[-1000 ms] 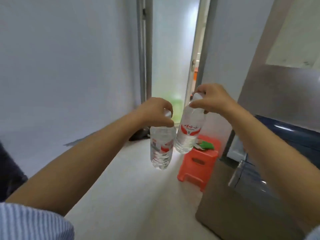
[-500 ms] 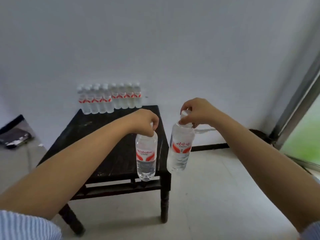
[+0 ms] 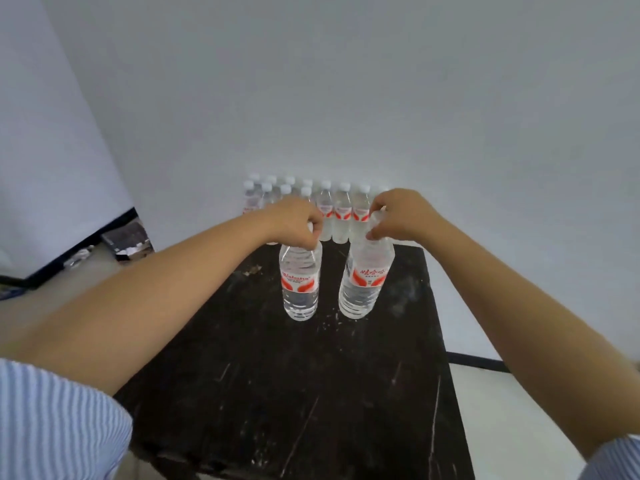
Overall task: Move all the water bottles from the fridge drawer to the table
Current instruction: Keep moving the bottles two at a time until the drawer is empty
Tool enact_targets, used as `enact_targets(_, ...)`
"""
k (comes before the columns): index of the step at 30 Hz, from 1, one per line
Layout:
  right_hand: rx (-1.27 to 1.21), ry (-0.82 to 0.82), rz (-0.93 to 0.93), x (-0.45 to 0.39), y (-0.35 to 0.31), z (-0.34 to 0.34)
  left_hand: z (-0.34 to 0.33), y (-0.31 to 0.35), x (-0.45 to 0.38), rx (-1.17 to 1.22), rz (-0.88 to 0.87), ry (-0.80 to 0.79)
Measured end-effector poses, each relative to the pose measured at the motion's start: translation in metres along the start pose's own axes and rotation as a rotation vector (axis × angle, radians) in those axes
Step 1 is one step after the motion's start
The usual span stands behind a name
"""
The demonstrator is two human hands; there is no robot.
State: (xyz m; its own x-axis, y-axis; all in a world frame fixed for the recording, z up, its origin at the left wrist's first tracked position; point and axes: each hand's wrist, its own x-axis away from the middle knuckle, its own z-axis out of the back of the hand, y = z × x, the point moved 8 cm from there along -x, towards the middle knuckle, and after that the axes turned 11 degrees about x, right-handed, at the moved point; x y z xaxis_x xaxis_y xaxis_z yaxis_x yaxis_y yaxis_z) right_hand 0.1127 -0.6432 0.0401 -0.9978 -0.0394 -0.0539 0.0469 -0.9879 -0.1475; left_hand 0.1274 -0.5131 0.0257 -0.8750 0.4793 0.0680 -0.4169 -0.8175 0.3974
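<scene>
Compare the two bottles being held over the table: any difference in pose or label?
The left-hand bottle hangs about upright; the right-hand bottle tilts, its base swung toward the other. The left-hand bottle's label shows Latin lettering; the right-hand bottle's shows red characters. The left hand covers its cap; the right hand pinches at the neck. Both are clear, red-labelled, above the dark table, near the back row of bottles.

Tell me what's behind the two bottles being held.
A row of bottles stands along the table's far edge, against the wall. The hands cover part of the row, so a count is unsure.
</scene>
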Motion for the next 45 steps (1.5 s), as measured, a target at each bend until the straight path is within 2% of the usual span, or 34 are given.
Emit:
enact_targets(7,-0.013,-0.067,-0.159,-0.137,0.004,-0.049,0.008,-0.076,-0.130,0.082,-0.087,-0.095)
enact_targets(16,-0.048,-0.146,-0.349,-0.280,0.034,-0.113,-0.002,-0.129,-0.283,0.058,-0.187,-0.252)
enact_targets(25,-0.068,-0.148,-0.370,-0.382,0.069,-0.174,-0.044,-0.170,-0.401,0.164,-0.129,-0.203)
enact_targets(30,-0.049,-0.168,-0.341,-0.420,0.075,-0.194,-0.056,-0.195,-0.438,0.191,-0.057,-0.119)
enact_targets(36,-0.029,-0.138,-0.309,-0.434,0.082,-0.204,-0.073,-0.206,-0.458,0.132,-0.034,-0.125)
enact_targets(45,-0.079,-0.158,-0.279,-0.400,0.079,-0.195,-0.053,-0.188,-0.420,-0.073,-0.026,-0.065)
